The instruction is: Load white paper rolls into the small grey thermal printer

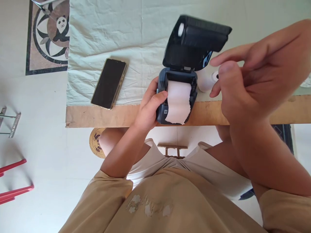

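A small dark portable label printer (160,111) is in my left hand (152,102), which grips its left side with the thumb over the edge. The printer's black lid (191,42) stands raised away from me. White paper (179,100) lies in the compartment, its torn end reaching over the front. My right hand (255,71) is raised to the right of the lid, fingers apart, with nothing visible in them. Behind its fingertips a white paper roll (206,81) rests on the cloth, partly hidden.
A phone (109,83) with a dark screen lies left of the printer on the pale green cloth (116,29). The wooden table edge (109,116) runs in front of me. Red stool legs (17,192) and a round patterned stool seat (96,142) are at the left.
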Available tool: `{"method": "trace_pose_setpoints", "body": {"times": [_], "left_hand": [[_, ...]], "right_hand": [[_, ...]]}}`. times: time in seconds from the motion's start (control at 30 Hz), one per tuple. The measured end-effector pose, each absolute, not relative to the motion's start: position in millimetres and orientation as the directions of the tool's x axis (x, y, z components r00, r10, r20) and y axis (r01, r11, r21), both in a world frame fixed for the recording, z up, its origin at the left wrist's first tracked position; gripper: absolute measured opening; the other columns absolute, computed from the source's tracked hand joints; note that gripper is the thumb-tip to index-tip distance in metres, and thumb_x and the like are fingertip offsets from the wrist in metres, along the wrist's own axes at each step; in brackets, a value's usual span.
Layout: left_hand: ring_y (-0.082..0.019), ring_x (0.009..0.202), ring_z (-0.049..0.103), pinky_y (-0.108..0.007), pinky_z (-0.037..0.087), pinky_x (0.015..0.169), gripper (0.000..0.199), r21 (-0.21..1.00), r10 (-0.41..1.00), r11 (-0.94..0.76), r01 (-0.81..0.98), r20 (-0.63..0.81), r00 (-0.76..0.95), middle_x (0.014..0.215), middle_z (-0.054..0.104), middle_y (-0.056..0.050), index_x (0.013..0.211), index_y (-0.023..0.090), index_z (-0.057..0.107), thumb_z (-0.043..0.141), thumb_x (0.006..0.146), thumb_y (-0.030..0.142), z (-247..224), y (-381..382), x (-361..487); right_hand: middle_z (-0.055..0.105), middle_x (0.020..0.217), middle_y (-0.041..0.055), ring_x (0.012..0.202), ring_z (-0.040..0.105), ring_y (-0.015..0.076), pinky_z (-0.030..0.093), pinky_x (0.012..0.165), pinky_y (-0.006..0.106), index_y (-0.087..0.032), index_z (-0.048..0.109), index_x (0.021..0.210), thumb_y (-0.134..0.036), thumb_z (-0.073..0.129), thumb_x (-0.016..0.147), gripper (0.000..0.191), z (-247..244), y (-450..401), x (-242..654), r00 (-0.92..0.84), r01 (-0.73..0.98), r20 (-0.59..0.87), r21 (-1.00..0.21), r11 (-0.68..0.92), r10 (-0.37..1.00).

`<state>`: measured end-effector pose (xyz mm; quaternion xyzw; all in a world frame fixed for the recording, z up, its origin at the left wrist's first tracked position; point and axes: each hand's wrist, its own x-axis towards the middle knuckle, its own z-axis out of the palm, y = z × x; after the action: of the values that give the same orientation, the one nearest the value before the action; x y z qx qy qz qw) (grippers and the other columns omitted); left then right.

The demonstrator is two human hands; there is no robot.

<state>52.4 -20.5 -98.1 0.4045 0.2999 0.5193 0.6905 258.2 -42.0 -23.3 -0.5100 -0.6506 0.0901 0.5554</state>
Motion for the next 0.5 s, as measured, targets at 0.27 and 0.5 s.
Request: {"method": "trace_pose_setpoints", "body": {"times": [0.27,0.5], "left_hand": [[-0.029,0.102,0.079,-0.037,0.066,0.081,0.056,0.916,0.908,0.078,-0.394,0.098,0.408,0.116,0.083,-0.006,0.139,0.029,0.078,0.079,0.1,0.069,-118.1,-11.4,39.6],[-0.034,0.115,0.081,-0.038,0.065,0.086,0.044,0.932,0.935,0.097,-0.349,0.035,0.353,0.109,0.084,-0.005,0.127,0.027,0.081,0.084,0.098,0.06,-99.7,-21.6,41.5]], "right_hand": [[0.077,0.089,-0.0009,0.065,0.063,0.0146,0.026,0.06,0.03,-0.027,0.07,0.107,-0.024,0.068,0.101,0.008,-25.5,-48.4,261.7,-0.295,0.861,0.337,-0.312,0.401,0.894],[0.076,0.085,-0.0013,0.062,0.06,0.0161,0.03,0.059,0.031,-0.034,0.073,0.134,-0.03,0.072,0.095,0.039,-12.9,-41.9,257.3,-0.339,0.845,0.086,-0.41,0.344,0.937]]}}
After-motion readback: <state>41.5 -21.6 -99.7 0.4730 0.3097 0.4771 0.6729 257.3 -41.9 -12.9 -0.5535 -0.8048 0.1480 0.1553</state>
